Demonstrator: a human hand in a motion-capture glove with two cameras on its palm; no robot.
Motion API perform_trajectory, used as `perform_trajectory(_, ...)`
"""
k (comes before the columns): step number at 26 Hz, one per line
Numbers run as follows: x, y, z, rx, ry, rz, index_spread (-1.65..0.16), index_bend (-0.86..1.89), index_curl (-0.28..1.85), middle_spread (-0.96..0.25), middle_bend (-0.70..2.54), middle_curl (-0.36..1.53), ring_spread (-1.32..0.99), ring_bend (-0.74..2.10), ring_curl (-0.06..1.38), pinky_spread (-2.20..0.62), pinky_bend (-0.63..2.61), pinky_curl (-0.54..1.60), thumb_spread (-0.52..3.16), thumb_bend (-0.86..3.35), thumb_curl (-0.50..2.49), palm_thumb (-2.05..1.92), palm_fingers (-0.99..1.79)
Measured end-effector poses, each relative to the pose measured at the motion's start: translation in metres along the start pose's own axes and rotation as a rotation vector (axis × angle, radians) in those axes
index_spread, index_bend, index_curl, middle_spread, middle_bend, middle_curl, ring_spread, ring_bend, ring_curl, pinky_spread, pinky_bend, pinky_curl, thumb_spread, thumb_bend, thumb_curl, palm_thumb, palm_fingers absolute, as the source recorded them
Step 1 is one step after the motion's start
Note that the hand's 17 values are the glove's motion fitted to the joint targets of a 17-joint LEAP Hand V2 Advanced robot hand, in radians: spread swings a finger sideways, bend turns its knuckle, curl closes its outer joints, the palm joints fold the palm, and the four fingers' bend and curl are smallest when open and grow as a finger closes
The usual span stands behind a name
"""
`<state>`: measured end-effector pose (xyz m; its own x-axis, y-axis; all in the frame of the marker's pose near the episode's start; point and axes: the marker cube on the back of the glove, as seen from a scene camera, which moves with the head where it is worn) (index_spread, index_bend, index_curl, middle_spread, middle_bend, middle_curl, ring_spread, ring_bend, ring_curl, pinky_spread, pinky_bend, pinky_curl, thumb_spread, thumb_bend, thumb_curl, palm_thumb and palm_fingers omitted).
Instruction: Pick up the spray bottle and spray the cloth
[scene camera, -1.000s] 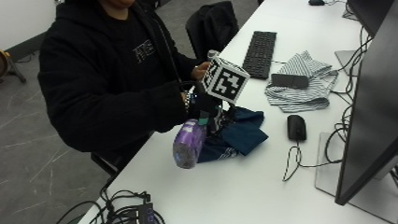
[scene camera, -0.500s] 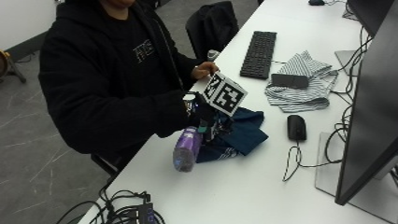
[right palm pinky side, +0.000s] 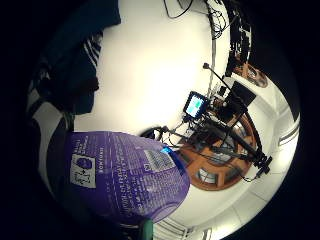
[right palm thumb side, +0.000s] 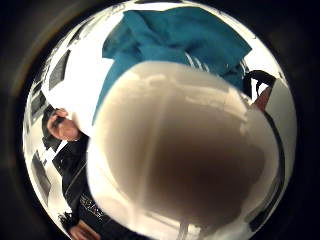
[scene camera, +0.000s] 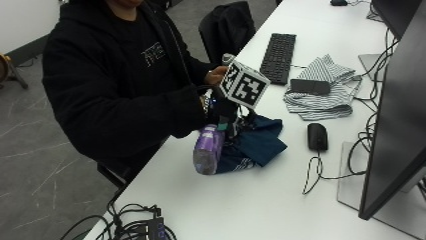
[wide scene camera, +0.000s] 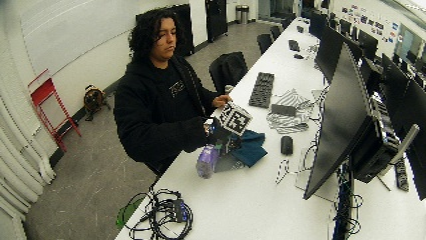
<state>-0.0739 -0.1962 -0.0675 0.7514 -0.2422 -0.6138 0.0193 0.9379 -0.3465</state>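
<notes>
Holding the purple spray bottle by its top, the gloved right hand has its grip curled round the neck, the bottle's base near the white tabletop at the person's edge. The outside view shows the bottle just beside the dark teal cloth; the little-finger palm view alone shows the bottle's printed label. The thumb-side palm view is mostly filled by a pale rounded surface, cloth behind. Farther along lie a mouse, striped cloth and keyboard.
</notes>
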Motion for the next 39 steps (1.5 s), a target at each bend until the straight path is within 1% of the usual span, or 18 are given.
perform_trajectory(2,-0.014,0.011,-0.016,0.061,-0.095,-0.124,-0.30,0.27,0.54,-0.19,0.56,0.49,-0.24,0.59,0.45,-0.33,0.42,0.38,0.26,-0.04,0.75,0.89,1.37)
perform_trajectory(3,-0.020,0.012,-0.027,0.097,-0.132,-0.162,-0.30,0.27,0.54,-0.19,0.56,0.49,-0.24,0.59,0.45,-0.32,0.42,0.38,0.26,-0.04,0.76,0.89,1.37)
perform_trajectory(9,-0.054,0.003,-0.104,0.352,-0.317,-0.339,-0.30,0.27,0.55,-0.19,0.56,0.49,-0.24,0.59,0.45,-0.32,0.42,0.38,0.27,-0.04,0.76,0.89,1.37)
perform_trajectory(14,-0.081,-0.015,-0.147,0.542,-0.596,-0.504,-0.30,0.26,0.55,-0.19,0.56,0.49,-0.24,0.59,0.45,-0.32,0.42,0.38,0.27,-0.04,0.76,0.89,1.37)
perform_trajectory(17,-0.099,-0.029,-0.161,0.612,-0.800,-0.579,-0.30,0.26,0.55,-0.19,0.56,0.49,-0.24,0.59,0.45,-0.32,0.43,0.38,0.27,-0.04,0.76,0.89,1.37)
perform_trajectory(20,-0.110,-0.043,-0.167,0.637,-1.003,-0.634,-0.30,0.26,0.55,-0.19,0.56,0.49,-0.23,0.59,0.45,-0.32,0.43,0.39,0.27,-0.04,0.76,0.89,1.37)
perform_trajectory(24,-0.122,-0.062,-0.165,0.654,-1.255,-0.659,-0.30,0.25,0.55,-0.19,0.56,0.49,-0.23,0.59,0.45,-0.32,0.43,0.39,0.28,-0.04,0.76,0.89,1.37)
perform_trajectory(28,-0.141,-0.083,-0.155,0.681,-1.418,-0.632,-0.30,0.25,0.55,-0.19,0.56,0.49,-0.23,0.59,0.45,-0.32,0.43,0.39,0.28,-0.04,0.76,0.89,1.37)
perform_trajectory(33,-0.167,-0.102,-0.145,0.731,-1.496,-0.598,-0.30,0.24,0.55,-0.19,0.56,0.49,-0.23,0.59,0.45,-0.32,0.43,0.39,0.29,-0.04,0.76,0.89,1.37)
perform_trajectory(39,-0.183,-0.116,-0.136,0.728,-1.540,-0.611,-0.30,0.24,0.55,-0.18,0.56,0.49,-0.23,0.59,0.45,-0.32,0.43,0.39,0.29,-0.04,0.76,0.89,1.37)
